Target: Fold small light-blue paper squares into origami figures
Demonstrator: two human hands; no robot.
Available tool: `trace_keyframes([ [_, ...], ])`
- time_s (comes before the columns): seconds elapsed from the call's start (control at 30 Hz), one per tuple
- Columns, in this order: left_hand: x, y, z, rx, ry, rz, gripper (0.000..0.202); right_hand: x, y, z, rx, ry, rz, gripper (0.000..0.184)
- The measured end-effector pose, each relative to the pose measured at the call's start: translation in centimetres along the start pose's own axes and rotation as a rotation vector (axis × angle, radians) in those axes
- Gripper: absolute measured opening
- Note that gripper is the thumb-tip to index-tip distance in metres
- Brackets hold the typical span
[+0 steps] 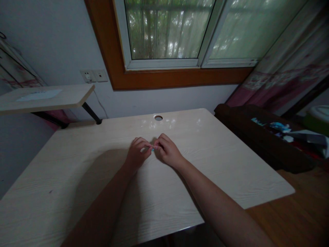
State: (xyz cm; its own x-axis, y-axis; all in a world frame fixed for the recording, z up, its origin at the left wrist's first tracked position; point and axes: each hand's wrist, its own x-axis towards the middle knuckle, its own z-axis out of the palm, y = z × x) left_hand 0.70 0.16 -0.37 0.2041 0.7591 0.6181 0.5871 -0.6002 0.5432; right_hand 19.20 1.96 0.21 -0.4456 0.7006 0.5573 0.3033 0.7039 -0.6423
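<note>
Over the middle of the pale wood-grain table, my left hand (139,151) and my right hand (167,149) meet at their fingertips. Between them shows a tiny turquoise thing (153,149), mostly covered by the fingers and too small for me to tell its kind. My left thumb and forefinger are pinched at its left side. The fingers of my right hand are curled, with thumb and forefinger closed at its right side. Both hands are close to the tabletop; whether they touch it I cannot tell.
The table (218,164) has a round cable hole (158,118) near its back edge. A raised shelf (74,94) on black legs stands at the back left. Behind are a wall socket (94,75) and a window. Right of the table, a dark brown piece of furniture (246,137) bears several items.
</note>
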Motion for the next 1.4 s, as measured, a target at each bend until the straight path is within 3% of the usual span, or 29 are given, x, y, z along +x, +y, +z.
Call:
trace_keyframes([
  [0.5, 0.11, -0.55, -0.21, 0.018, 0.033, -0.072, 0.006, 0.18, -0.25, 0.09, -0.040, 0.070, 0.068, 0.006],
  [1.4, 0.12, -0.43, -0.22, 0.070, 0.098, -0.089, 0.004, 0.05, 0.25, 0.18, -0.089, 0.028, 0.102, 0.006],
])
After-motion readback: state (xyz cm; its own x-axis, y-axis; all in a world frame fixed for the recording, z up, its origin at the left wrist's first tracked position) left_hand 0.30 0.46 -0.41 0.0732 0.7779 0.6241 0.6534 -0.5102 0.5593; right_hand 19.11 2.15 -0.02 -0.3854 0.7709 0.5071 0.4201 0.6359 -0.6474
